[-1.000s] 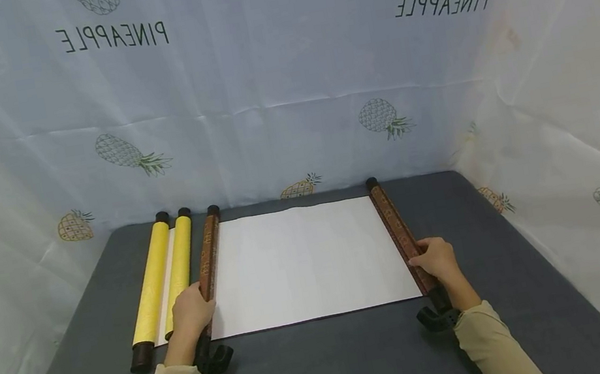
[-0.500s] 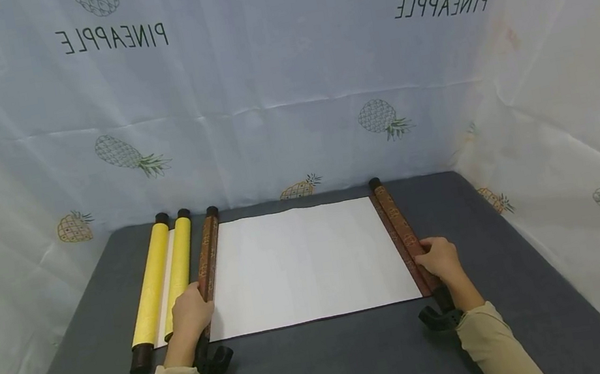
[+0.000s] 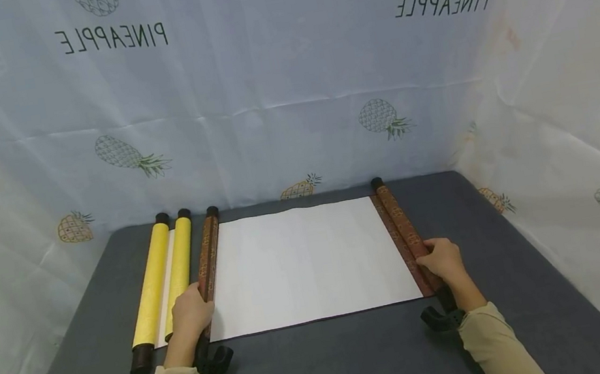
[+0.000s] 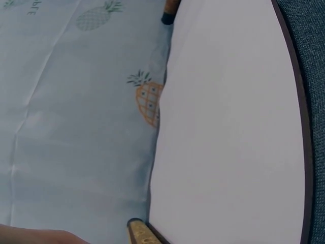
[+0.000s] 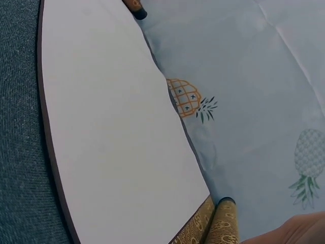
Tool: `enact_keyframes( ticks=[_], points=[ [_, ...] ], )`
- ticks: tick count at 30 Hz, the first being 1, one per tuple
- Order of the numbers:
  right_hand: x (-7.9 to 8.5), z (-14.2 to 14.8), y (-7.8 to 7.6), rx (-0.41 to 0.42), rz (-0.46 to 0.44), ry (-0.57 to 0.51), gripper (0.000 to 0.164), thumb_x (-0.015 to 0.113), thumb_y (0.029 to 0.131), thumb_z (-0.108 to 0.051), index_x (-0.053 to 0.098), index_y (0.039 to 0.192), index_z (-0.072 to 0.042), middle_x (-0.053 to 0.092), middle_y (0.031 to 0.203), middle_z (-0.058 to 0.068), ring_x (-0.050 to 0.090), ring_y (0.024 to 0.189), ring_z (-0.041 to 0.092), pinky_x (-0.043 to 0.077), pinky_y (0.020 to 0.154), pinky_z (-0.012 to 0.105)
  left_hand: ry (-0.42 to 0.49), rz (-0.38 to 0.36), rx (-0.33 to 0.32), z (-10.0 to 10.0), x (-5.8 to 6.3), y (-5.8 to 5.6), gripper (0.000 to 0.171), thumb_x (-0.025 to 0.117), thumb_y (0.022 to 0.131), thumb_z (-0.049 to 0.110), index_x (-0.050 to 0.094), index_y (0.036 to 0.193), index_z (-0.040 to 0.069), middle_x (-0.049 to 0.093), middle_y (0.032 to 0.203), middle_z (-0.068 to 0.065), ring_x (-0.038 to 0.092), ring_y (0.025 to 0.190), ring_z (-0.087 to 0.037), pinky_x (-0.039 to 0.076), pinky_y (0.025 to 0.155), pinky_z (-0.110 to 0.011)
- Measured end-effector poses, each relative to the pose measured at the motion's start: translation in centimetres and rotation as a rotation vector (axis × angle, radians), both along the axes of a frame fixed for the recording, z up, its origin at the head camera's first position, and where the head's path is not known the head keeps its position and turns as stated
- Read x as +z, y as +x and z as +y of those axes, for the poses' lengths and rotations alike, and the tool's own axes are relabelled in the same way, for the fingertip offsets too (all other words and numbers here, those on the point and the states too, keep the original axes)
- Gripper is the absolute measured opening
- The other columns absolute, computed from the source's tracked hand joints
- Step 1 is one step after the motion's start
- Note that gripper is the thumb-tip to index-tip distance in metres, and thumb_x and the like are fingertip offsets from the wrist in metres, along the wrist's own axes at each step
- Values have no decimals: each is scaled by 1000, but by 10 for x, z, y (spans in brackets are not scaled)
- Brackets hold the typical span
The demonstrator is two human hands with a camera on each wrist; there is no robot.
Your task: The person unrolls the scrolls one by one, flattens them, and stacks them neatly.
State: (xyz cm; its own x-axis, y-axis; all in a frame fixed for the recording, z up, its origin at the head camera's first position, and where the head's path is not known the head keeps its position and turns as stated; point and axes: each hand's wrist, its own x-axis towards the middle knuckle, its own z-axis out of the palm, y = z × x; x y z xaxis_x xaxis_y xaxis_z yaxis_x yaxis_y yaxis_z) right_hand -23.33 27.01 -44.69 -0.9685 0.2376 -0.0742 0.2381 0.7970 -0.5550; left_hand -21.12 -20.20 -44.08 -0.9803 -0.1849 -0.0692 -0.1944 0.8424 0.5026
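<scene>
A hanging scroll lies unrolled on the dark table, its blank white sheet spread flat between two brown patterned rolls. My left hand grips the near part of the left roll. At the other end, my right hand holds the right roll, thumb on its inner side. Between that roll and the white sheet shows a strip of brown border. Only an edge of each hand enters the wrist views, beside the roll ends; the undersides of both grips are hidden.
Left of the scroll lies another scroll with two yellow rolls, a pale strip between them. The grey-black tabletop ends at a pineapple-print curtain behind, with similar cloth at both sides. A dark curved piece sits at my right wrist.
My right hand has shifted slightly rightward with the right roll, which has turned outward and bared the brown border strip. The left hand stays nearly still.
</scene>
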Motion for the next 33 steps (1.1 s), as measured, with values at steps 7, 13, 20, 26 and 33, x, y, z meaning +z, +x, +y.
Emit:
enact_keyframes(
  ticks=[7, 13, 20, 26, 33],
  points=[
    [3, 1, 1, -23, 19, 5, 48, 66, 81, -10, 57, 122, 14, 56, 126, 36, 53, 113, 53, 51, 88, 53, 12, -5, -9, -1, 1, 1, 47, 58, 83, 1, 48, 123, -21, 61, 106, -39, 64, 89, -46, 54, 74, -50],
    [3, 2, 2, -41, 34, 7, 47, 63, 81, -10, 58, 120, 15, 57, 124, 36, 54, 111, 53, 52, 84, 52, 21, -16, -5, -1, 1, 2, 50, 57, 84, 2, 45, 127, -20, 60, 111, -39, 62, 96, -48, 54, 78, -52],
    [0, 8, 2, -86, 43, 9, 46, 62, 82, -11, 59, 120, 14, 58, 123, 36, 53, 113, 54, 50, 88, 54, 55, -6, -29, 0, -1, 1, 56, 55, 87, 2, 38, 137, -14, 62, 107, -37, 58, 61, -30, 48, 55, -34],
    [-1, 13, 3, -89, 49, 8, 46, 60, 83, -11, 58, 120, 16, 56, 124, 37, 51, 115, 55, 48, 92, 56, 59, -19, -31, 3, -2, 1, 56, 57, 86, 3, 40, 136, -14, 63, 103, -36, 47, 54, -18, 37, 49, -25],
    [-2, 19, 2, -90, 85, 35, 45, 59, 82, -12, 59, 117, 16, 58, 121, 37, 50, 114, 56, 45, 95, 57, 37, -38, -28, 5, 1, 0, 61, 67, 84, 7, 41, 135, -15, 55, 123, -39, 64, 89, -41, 54, 70, -43]
  ],
)
